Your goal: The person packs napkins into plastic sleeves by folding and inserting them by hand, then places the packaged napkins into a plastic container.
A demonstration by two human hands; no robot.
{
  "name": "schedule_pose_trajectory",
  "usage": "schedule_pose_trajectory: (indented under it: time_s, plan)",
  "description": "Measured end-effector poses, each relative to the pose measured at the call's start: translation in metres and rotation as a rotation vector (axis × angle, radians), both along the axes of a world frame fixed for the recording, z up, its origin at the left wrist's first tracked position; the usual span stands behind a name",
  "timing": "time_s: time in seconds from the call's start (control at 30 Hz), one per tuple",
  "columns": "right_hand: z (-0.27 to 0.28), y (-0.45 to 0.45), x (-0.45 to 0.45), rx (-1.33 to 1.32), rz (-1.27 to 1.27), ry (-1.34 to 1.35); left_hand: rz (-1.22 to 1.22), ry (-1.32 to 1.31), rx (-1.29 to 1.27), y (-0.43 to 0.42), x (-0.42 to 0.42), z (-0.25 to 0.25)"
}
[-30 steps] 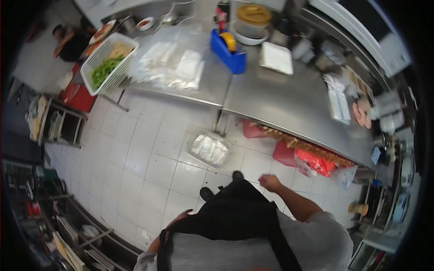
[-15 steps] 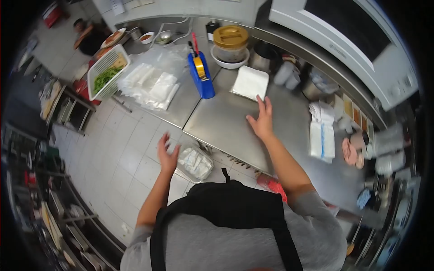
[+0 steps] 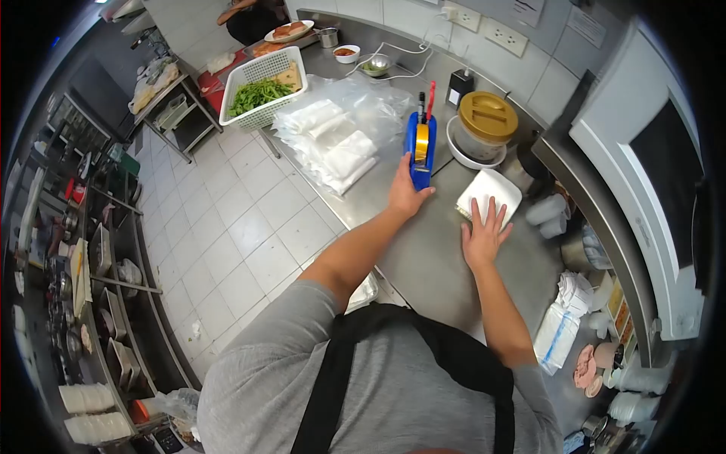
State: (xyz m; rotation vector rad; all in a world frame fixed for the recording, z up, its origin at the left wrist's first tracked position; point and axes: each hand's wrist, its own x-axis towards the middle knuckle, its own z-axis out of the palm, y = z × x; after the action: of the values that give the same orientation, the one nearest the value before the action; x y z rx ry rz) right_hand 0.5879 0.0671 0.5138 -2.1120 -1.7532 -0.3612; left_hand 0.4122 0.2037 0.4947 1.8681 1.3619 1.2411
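My left hand [image 3: 411, 194] reaches to the near end of a blue tape dispenser [image 3: 414, 140], fingers along its left side and thumb across its front. A roll of yellow tape sits in the dispenser, with a red pen and a dark one standing at its far end. My right hand [image 3: 485, 234] lies with spread fingers on the near edge of a stack of white square sheets [image 3: 493, 189]; their exact kind is unclear. Left of the dispenser are white folded bundles [image 3: 349, 153] on clear plastic bags.
A gold-lidded tub [image 3: 488, 117] stands in a white bowl behind the stack. Leafy greens fill a white basket [image 3: 261, 79] at the counter's left edge. A white packet [image 3: 557, 333] and a microwave [image 3: 643, 144] are on the right. Another person [image 3: 253, 21] is at the far end.
My left hand has moved from above the floor onto the tape dispenser. My right hand has come down onto the white stack. The view has turned left.
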Motion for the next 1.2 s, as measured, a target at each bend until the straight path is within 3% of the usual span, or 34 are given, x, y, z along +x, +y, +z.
schedule_pose_trajectory:
  time_s: [0.1, 0.13, 0.2, 0.23, 0.27, 0.33, 0.4, 0.43, 0.5, 0.57, 0.67, 0.8, 0.87, 0.93, 1.03, 1.07, 1.13, 1.2]
  plan:
    - [-0.002, -0.023, -0.026, 0.13, 0.319, 0.085, -0.08, 0.052, -0.106, 0.028, -0.012, 0.02]
    - [-0.011, -0.027, -0.032, 0.05, 0.384, 0.14, -0.044, 0.109, -0.099, 0.042, -0.013, 0.015]
    - [-0.029, -0.03, -0.043, -0.112, 0.507, 0.249, -0.151, 0.421, -0.281, 0.067, -0.024, 0.035]
    - [-0.032, -0.029, -0.042, -0.068, 0.49, 0.317, -0.204, 0.576, -0.374, 0.081, -0.033, 0.043]
    - [-0.03, -0.027, -0.04, -0.022, 0.474, 0.383, -0.379, 0.755, -0.186, 0.104, -0.05, 0.043]
    - [-0.028, -0.022, -0.039, 0.031, 0.456, 0.43, -0.514, 0.693, 0.198, 0.143, -0.09, 0.065]
    - [-0.026, -0.022, -0.04, 0.045, 0.445, 0.393, -0.132, 0.455, 0.478, 0.169, -0.135, 0.102]
    - [-0.026, -0.021, -0.041, 0.044, 0.429, 0.39, 0.055, 0.441, 0.439, 0.187, -0.16, 0.115]
    - [-0.028, -0.022, -0.044, 0.036, 0.395, 0.389, 0.419, 0.63, 0.196, 0.211, -0.206, 0.128]
    - [-0.025, -0.023, -0.046, 0.028, 0.398, 0.39, 0.546, 0.752, -0.101, 0.236, -0.245, 0.11]
    - [-0.023, -0.024, -0.045, 0.027, 0.39, 0.386, 0.298, 0.594, -0.226, 0.24, -0.271, 0.092]
    - [-0.021, -0.024, -0.046, 0.038, 0.384, 0.369, 0.386, 0.495, 0.073, 0.217, -0.26, 0.11]
    - [-0.024, -0.024, -0.044, 0.042, 0.398, 0.361, 0.342, 0.371, 0.099, 0.211, -0.259, 0.121]
    - [-0.026, -0.024, -0.041, 0.046, 0.4, 0.356, 0.256, 0.266, 0.082, 0.209, -0.253, 0.138]
    - [-0.024, -0.025, -0.041, 0.025, 0.394, 0.381, 0.088, 0.259, 0.349, 0.165, -0.23, 0.181]
    - [-0.025, -0.024, -0.039, 0.006, 0.395, 0.407, 0.01, 0.188, 0.31, 0.152, -0.224, 0.191]
    - [-0.02, -0.019, -0.038, -0.062, 0.355, 0.594, -0.146, 0.046, 0.229, 0.128, -0.21, 0.206]
    - [0.003, -0.003, -0.054, -0.151, 0.278, 0.904, -0.12, -0.013, 0.144, 0.085, -0.184, 0.215]
